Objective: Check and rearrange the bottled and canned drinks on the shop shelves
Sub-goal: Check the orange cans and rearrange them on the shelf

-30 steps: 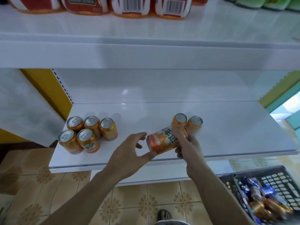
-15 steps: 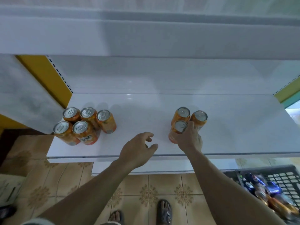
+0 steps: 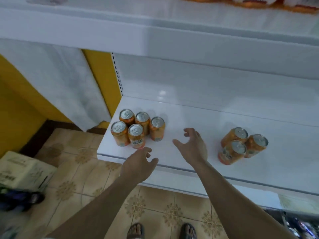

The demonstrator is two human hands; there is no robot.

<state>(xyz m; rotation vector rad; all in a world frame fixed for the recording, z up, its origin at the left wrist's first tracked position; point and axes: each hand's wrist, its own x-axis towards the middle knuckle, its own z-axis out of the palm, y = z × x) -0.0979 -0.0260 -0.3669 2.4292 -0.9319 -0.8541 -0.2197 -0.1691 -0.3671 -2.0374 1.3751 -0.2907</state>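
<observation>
Orange aluminium drink cans with silver tops stand upright on the white metal shop shelf (image 3: pixel 189 118) in two clusters: five cans (image 3: pixel 138 128) at the shelf's left end and three cans (image 3: pixel 241 145) well apart to the right. Left hand (image 3: pixel 138 163) is at the shelf's front lip, its fingertips (image 3: pixel 147 151) just beside the base of the front can of the five; contact unclear. Right hand (image 3: pixel 193 147) is over bare shelf between the clusters, clear of both. Both hands are empty, fingers spread and loosely bent. Both forearms reach up from the lower edge of the view, palms facing each other.

Half a second earlier the right hand was on the front can of the three; now it is off it and further left. The left hand has shifted from mid-shelf toward the five. Beige patterned floor tiles (image 3: pixel 86 178) and sandalled feet (image 3: pixel 136 230) show below.
</observation>
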